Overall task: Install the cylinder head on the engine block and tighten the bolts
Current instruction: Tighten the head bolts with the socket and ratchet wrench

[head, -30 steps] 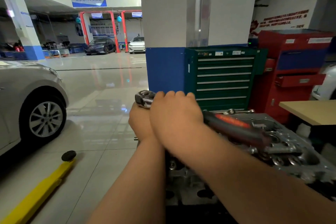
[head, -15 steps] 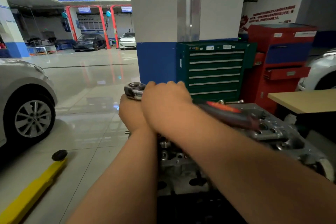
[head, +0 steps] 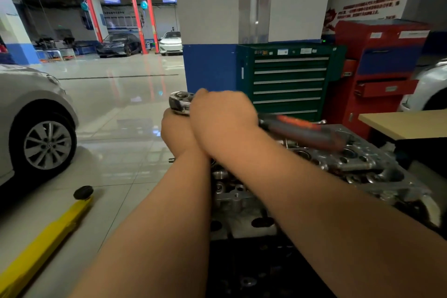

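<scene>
A ratchet wrench stands over the left end of the cylinder head, its chrome head sticking out past my knuckles. The red-and-black handle runs right above the cylinder head. My right hand reaches across from the right and grips the wrench shaft just behind the chrome head. My left hand sits directly under the chrome head, fist curled round what hangs below it; its fingers are hidden. The cylinder head lies on the engine block, and my crossed forearms cover much of both.
A green drawer cabinet and a red tool cabinet stand behind the engine by a blue-and-white pillar. A wooden table edge is at right. A silver car and a yellow lift arm are at left.
Both hands stay clasped on the wrench in the same grip. The view has shifted, so the hands sit higher in the frame. The handle has barely swung.
</scene>
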Demonstrator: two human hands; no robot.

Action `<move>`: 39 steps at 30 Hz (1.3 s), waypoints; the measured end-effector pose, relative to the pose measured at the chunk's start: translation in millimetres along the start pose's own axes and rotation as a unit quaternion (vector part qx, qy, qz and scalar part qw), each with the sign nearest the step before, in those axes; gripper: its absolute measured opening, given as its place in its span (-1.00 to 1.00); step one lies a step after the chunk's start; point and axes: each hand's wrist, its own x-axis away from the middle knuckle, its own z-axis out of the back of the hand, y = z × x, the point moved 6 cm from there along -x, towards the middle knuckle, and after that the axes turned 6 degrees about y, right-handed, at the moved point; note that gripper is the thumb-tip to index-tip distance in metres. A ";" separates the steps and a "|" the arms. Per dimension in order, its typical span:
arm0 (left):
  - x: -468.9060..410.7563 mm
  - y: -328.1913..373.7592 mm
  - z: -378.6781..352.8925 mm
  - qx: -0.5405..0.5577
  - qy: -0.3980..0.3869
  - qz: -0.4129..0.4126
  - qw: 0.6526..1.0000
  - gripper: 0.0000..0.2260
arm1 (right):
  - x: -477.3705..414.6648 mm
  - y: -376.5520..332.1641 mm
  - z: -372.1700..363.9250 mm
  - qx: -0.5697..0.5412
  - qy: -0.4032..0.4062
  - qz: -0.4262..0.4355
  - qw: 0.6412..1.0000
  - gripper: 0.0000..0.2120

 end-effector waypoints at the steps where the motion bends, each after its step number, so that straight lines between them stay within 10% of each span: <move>1: 1.5 0.1 1.0 -0.018 0.015 -0.007 1.000 -0.94 | -9.8 11.3 -5.6 -0.014 -0.018 0.012 1.000 -0.68; 7: 0.6 -3.7 -2.6 -0.005 0.026 -0.006 1.000 -0.97 | -23.6 24.0 -23.9 0.015 -0.172 -0.031 0.984 -0.51; 13: 1.3 -3.4 -14.6 0.013 -0.064 -0.071 0.995 -0.88 | 12.8 -3.1 -2.5 0.057 -0.066 -0.022 0.996 -0.50; 21: 3.0 -2.5 0.3 0.023 0.013 0.026 0.999 -0.88 | -23.5 20.3 -20.6 0.052 -0.201 -0.004 0.978 -0.45; 27: -0.3 -6.4 -3.4 0.079 -0.011 0.021 0.997 -0.87 | 18.4 1.0 1.3 0.062 -0.065 -0.007 0.996 -0.51; 35: -0.4 -4.5 -0.8 0.014 0.035 -0.009 0.999 -0.97 | -14.8 17.9 -15.0 0.056 -0.198 -0.032 0.978 -0.43; 39: 6.4 1.3 -9.0 0.034 -0.030 -0.129 0.991 -0.78 | 25.3 -16.8 2.8 0.088 -0.071 0.011 0.994 -0.55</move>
